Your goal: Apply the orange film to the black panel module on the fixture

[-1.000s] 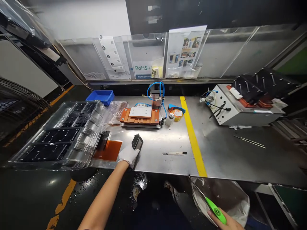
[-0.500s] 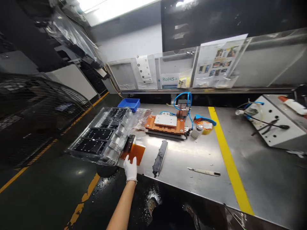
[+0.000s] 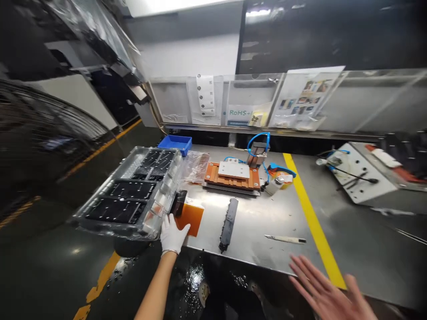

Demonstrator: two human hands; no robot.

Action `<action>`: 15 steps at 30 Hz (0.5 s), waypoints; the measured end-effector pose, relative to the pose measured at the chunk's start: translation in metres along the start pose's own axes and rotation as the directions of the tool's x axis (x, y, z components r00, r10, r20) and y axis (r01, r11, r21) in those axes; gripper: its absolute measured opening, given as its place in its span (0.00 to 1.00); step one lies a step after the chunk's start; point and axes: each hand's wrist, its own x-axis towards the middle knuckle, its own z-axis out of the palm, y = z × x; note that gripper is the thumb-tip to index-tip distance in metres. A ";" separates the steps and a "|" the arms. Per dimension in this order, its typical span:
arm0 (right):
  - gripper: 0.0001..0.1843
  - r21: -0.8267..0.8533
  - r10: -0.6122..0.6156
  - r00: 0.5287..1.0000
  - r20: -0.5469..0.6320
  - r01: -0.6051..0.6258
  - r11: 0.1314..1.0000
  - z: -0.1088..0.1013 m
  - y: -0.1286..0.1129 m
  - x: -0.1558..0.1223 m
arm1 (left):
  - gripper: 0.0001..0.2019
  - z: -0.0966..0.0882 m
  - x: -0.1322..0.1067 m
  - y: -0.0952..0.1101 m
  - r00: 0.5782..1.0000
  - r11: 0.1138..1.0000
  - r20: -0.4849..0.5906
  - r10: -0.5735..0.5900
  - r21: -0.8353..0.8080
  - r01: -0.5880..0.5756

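My left hand [image 3: 172, 234], in a white glove, rests at the front left edge of the steel bench [image 3: 267, 213]. Its fingers touch the corner of an orange sheet [image 3: 191, 218] and the near end of a stack of clear plastic trays [image 3: 128, 195] that hold black parts. A long black part [image 3: 228, 218] lies flat on the bench just right of that hand. My right hand [image 3: 328, 291] is bare, spread open and empty, low at the front right edge of the bench. A thin knife-like tool [image 3: 285, 239] lies between the two hands.
An orange fixture with a white plate and blue hoses [image 3: 233, 174] stands mid-bench. A blue bin [image 3: 175, 144] is at the back left, a yellow line [image 3: 308, 213] crosses the bench, and a white machine block [image 3: 358, 178] sits at the right. A fan guard [image 3: 40, 142] stands at the left.
My left hand set the black part down on the bench and moved left to the orange sheet and trays. My right hand held green-handled scissors a second ago; it now comes up empty and spread.
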 end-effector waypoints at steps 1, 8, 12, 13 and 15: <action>0.47 0.388 0.034 0.996 0.085 -0.065 0.920 0.021 -0.012 0.001 | 0.46 0.001 0.003 -0.001 1.000 0.999 0.007 0.013 0.044 -0.013; 0.44 0.818 -0.116 0.916 0.384 -0.279 0.503 0.105 -0.056 0.002 | 0.50 0.001 0.017 -0.013 0.989 0.993 0.131 -0.065 -0.087 0.077; 0.40 0.795 -0.103 0.893 0.438 -0.331 0.509 0.115 -0.061 0.005 | 0.50 0.004 0.022 -0.020 0.971 0.956 0.222 -0.090 -0.254 0.147; 0.38 0.775 -0.078 0.895 0.439 -0.333 0.537 0.119 -0.062 0.009 | 0.47 0.006 0.023 -0.021 0.968 0.940 0.233 -0.091 -0.300 0.161; 0.34 0.680 -0.014 0.908 0.418 -0.303 0.667 0.132 -0.060 0.024 | 0.40 0.012 0.024 -0.023 0.962 0.906 0.256 -0.098 -0.376 0.192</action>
